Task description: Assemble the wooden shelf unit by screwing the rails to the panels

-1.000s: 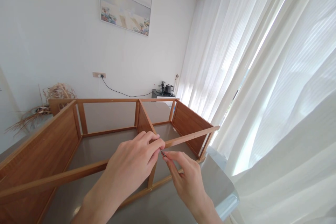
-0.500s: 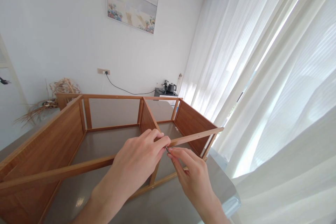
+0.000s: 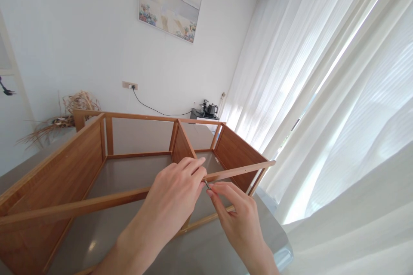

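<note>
- R hand (image 3: 240, 210): thumb & index tips together, clamped on the small metal piece (image 3: 207, 185), a slim, dark bit held aslant, upper end at the wooden rail (image 3: 241, 170).
- L hand (image 3: 174, 193): fingers bunched & bent over that same rail, tips right by the piece's upper end; whether they grip rail, piece or both, can't tell, thumb's hidden.
- Just changed vs. ½ sec ago: L top finger looks straighter, approx. same spot otherwise; a bit more of the piece seems to show betw. the hands. R pinch unchanged. Means, I'd judge, the work's still fixed on this one pt. of the rail, w/ L steadying & R doing the fine bit.
- Beneath & behind: divider panel (image 3: 185, 139) runs back from abt. where the hands meet; exact joint's covered by L hand.
- Further out: L end panel (image 3: 71, 167) & R end panel (image 3: 240, 148), both part of the open wooden frame (image 3: 142, 116), which sits on the grey desk (image 3: 271, 234).
- Bkgd: dried plants (image 3: 80, 102) far L, black kettle (image 3: 212, 109) on a small cabinet (image 3: 209, 123), picture (image 3: 171, 4) on the wall, white curtains (image 3: 338, 116) down the R side.
</note>
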`<state>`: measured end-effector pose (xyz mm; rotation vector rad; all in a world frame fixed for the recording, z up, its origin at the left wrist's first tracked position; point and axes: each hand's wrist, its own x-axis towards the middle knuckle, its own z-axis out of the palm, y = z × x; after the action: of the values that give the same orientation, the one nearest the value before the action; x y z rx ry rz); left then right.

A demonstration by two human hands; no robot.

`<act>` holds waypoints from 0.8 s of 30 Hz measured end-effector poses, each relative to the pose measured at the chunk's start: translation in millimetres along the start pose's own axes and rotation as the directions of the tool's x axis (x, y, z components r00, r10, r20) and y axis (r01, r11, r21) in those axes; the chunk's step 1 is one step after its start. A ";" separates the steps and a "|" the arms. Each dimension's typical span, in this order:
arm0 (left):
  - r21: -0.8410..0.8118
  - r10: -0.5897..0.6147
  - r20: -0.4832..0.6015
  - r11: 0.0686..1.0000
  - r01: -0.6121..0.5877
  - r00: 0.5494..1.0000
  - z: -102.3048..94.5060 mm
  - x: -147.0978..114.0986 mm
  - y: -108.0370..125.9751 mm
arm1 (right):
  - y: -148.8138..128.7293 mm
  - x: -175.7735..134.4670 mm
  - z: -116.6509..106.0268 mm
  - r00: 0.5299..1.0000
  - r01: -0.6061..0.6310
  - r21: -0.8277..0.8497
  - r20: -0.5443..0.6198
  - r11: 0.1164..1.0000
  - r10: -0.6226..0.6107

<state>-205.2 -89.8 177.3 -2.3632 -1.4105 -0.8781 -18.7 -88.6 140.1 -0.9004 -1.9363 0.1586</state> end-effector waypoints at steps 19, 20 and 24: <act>-0.158 -0.086 0.124 0.982 0.106 0.989 -9.2 2.8 -0.7 | 2.2 -6.0 20.1 0.935 -0.353 0.409 0.131 0.841 0.329; -0.159 -0.089 0.126 0.981 0.109 0.988 -9.7 3.0 -0.4 | 2.9 -7.2 19.4 0.954 -0.298 0.340 0.087 0.892 0.285; -0.152 -0.090 0.131 0.982 0.110 0.987 -10.5 2.5 0.6 | 6.3 -11.2 13.2 0.998 -0.047 0.107 -0.039 0.993 0.052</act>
<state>-207.7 -93.5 187.1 -2.5226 -1.5735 -0.9154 -23.1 -88.0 122.2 -0.8751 -1.8498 0.2670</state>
